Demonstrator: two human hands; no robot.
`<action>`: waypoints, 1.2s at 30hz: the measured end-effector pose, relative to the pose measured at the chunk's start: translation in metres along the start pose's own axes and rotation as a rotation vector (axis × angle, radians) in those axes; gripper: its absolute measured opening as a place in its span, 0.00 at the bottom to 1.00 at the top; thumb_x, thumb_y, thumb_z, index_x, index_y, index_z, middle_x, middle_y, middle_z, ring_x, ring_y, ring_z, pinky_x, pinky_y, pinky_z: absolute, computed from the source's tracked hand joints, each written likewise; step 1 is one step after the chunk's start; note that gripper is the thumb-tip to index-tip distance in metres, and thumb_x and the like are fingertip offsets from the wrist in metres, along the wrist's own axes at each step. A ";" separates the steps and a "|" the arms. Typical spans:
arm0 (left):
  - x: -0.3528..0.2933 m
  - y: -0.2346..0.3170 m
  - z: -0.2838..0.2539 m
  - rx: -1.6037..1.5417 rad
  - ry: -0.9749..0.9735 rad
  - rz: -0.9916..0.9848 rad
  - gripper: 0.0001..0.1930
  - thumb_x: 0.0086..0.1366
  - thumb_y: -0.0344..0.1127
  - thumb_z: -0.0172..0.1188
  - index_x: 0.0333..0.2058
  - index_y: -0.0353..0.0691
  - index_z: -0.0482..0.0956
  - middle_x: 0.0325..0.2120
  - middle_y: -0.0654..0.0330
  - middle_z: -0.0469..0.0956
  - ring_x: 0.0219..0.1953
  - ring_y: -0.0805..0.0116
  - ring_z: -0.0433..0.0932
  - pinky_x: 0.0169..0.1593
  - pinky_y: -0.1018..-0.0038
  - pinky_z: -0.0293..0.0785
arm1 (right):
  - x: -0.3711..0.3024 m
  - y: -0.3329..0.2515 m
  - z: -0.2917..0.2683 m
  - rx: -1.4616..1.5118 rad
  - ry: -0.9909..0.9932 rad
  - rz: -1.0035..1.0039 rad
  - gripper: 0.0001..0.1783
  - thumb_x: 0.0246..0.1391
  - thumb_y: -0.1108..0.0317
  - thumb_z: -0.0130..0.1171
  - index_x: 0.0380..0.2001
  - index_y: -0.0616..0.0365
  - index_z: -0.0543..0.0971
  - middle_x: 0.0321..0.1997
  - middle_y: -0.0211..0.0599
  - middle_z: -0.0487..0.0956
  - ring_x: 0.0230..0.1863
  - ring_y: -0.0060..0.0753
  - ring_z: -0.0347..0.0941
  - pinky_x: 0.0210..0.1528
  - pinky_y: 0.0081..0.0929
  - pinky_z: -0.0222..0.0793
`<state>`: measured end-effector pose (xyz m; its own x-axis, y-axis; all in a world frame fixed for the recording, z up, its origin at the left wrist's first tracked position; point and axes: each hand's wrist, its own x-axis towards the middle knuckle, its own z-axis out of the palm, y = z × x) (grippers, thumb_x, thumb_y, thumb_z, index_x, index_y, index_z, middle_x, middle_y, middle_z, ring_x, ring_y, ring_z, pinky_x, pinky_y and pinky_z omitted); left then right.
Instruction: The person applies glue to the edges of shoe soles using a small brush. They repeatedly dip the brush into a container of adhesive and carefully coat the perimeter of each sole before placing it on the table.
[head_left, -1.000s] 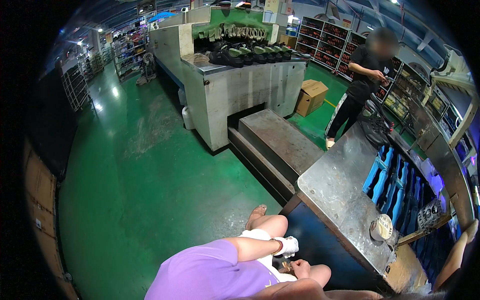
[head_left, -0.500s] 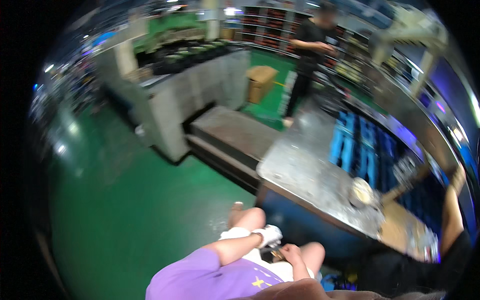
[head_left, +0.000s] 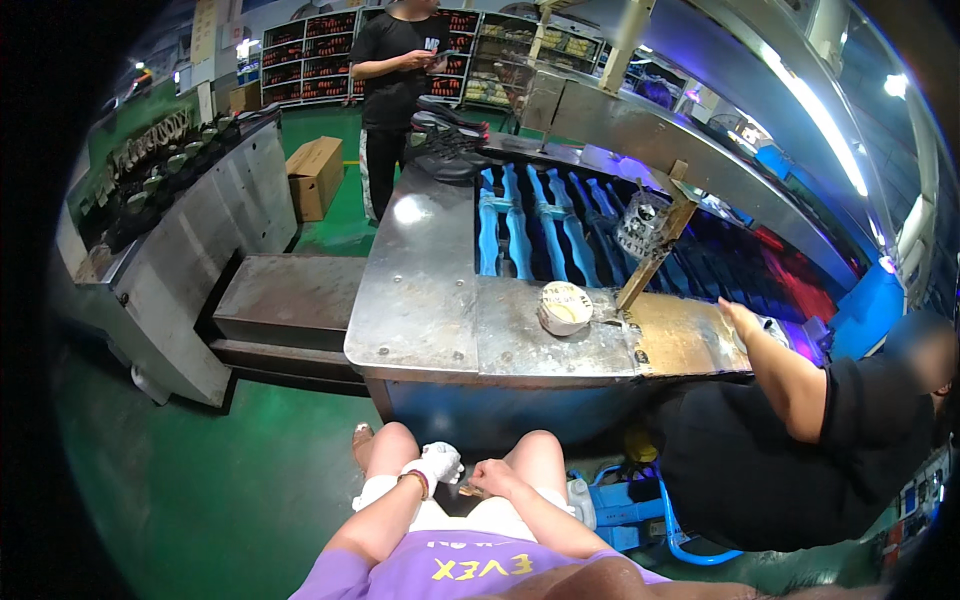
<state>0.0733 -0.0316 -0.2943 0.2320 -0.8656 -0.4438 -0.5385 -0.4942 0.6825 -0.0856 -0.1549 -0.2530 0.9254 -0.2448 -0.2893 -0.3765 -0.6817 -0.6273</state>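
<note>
My left hand [head_left: 437, 465], in a white glove with bracelets at the wrist, rests over my lap with its fingers curled closed. Close beside it, my bare right hand [head_left: 492, 478] has its fingers drawn together. Just below the hands a small tan-brown thing [head_left: 468, 491] shows, too small to name. Whatever the fingers grip is hidden. Both hands stay apart from the metal bench [head_left: 420, 310] in front of my knees. On that bench stands a white tub [head_left: 565, 307] with pale stuff in it.
A co-worker in black [head_left: 790, 440] sits at my right, one arm over the bench; another person [head_left: 395, 80] stands beyond it. Blue slatted conveyor [head_left: 555, 225], black shoes [head_left: 445, 145], a wire holder [head_left: 642, 225] on a wooden post, a cardboard box [head_left: 316, 175] and a low metal step [head_left: 290, 300].
My view has swung to the right and levelled, so the bench and co-worker now sit more centrally. My hands stay together over my lap. The co-worker's arm has come lower, over the bench.
</note>
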 end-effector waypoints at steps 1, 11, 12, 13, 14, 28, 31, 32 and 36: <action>-0.002 -0.003 0.000 0.352 0.037 0.130 0.09 0.63 0.36 0.56 0.29 0.42 0.83 0.24 0.59 0.82 0.28 0.63 0.83 0.30 0.66 0.78 | 0.001 -0.003 0.001 0.011 -0.007 0.010 0.14 0.49 0.56 0.68 0.26 0.58 0.83 0.28 0.45 0.83 0.33 0.43 0.81 0.38 0.39 0.75; -0.015 0.027 -0.005 -0.880 0.056 -0.338 0.14 0.68 0.34 0.47 0.31 0.33 0.80 0.27 0.47 0.82 0.30 0.53 0.83 0.33 0.57 0.80 | -0.002 0.002 -0.002 -0.012 0.046 -0.015 0.15 0.48 0.55 0.68 0.25 0.57 0.83 0.28 0.44 0.83 0.34 0.45 0.81 0.39 0.39 0.76; -0.014 0.027 -0.006 -0.865 0.053 -0.340 0.14 0.67 0.34 0.47 0.31 0.33 0.80 0.27 0.48 0.82 0.29 0.52 0.83 0.33 0.58 0.81 | -0.003 0.002 -0.003 -0.010 0.055 -0.008 0.15 0.48 0.55 0.68 0.25 0.57 0.83 0.29 0.44 0.83 0.34 0.45 0.81 0.40 0.39 0.76; -0.014 0.026 -0.008 -0.521 0.023 -0.227 0.14 0.67 0.34 0.47 0.31 0.33 0.81 0.26 0.48 0.81 0.26 0.52 0.82 0.32 0.60 0.81 | -0.003 0.002 -0.004 -0.027 0.030 0.004 0.15 0.48 0.55 0.67 0.26 0.56 0.83 0.30 0.44 0.84 0.35 0.46 0.81 0.41 0.40 0.76; -0.010 0.007 -0.003 -0.910 0.085 -0.330 0.13 0.66 0.33 0.48 0.30 0.34 0.80 0.26 0.49 0.81 0.25 0.54 0.82 0.30 0.60 0.81 | 0.003 -0.004 -0.004 -0.046 0.013 -0.011 0.14 0.48 0.55 0.67 0.27 0.56 0.83 0.31 0.45 0.84 0.37 0.46 0.81 0.42 0.41 0.76; -0.015 0.032 -0.003 -0.904 0.113 -0.400 0.10 0.66 0.32 0.49 0.34 0.35 0.78 0.28 0.50 0.82 0.25 0.55 0.82 0.29 0.61 0.82 | -0.005 0.000 -0.006 0.032 0.041 0.028 0.14 0.49 0.56 0.66 0.25 0.57 0.83 0.30 0.46 0.83 0.35 0.47 0.81 0.40 0.40 0.75; -0.023 0.036 -0.008 -0.909 0.148 -0.419 0.10 0.66 0.32 0.48 0.33 0.35 0.78 0.27 0.51 0.81 0.24 0.55 0.81 0.28 0.61 0.82 | -0.005 -0.005 -0.007 0.053 0.020 0.028 0.14 0.49 0.57 0.66 0.25 0.57 0.82 0.29 0.46 0.83 0.35 0.47 0.81 0.40 0.40 0.75; -0.023 0.037 -0.010 -0.888 0.129 -0.418 0.10 0.66 0.32 0.48 0.33 0.35 0.78 0.27 0.51 0.81 0.24 0.55 0.81 0.28 0.61 0.82 | -0.004 -0.004 -0.008 0.054 0.014 0.034 0.14 0.49 0.57 0.66 0.25 0.57 0.82 0.29 0.46 0.83 0.35 0.47 0.81 0.40 0.40 0.75; -0.021 0.042 -0.015 -0.854 0.081 -0.415 0.09 0.65 0.30 0.48 0.33 0.35 0.78 0.26 0.51 0.80 0.24 0.56 0.81 0.28 0.61 0.82 | -0.001 0.002 -0.005 0.041 0.028 0.033 0.14 0.49 0.57 0.66 0.25 0.58 0.82 0.29 0.46 0.83 0.35 0.47 0.81 0.40 0.40 0.75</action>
<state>0.0579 -0.0355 -0.2480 0.3445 -0.5951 -0.7261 0.3657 -0.6273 0.6876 -0.0875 -0.1596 -0.2501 0.9130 -0.2865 -0.2904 -0.4080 -0.6445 -0.6466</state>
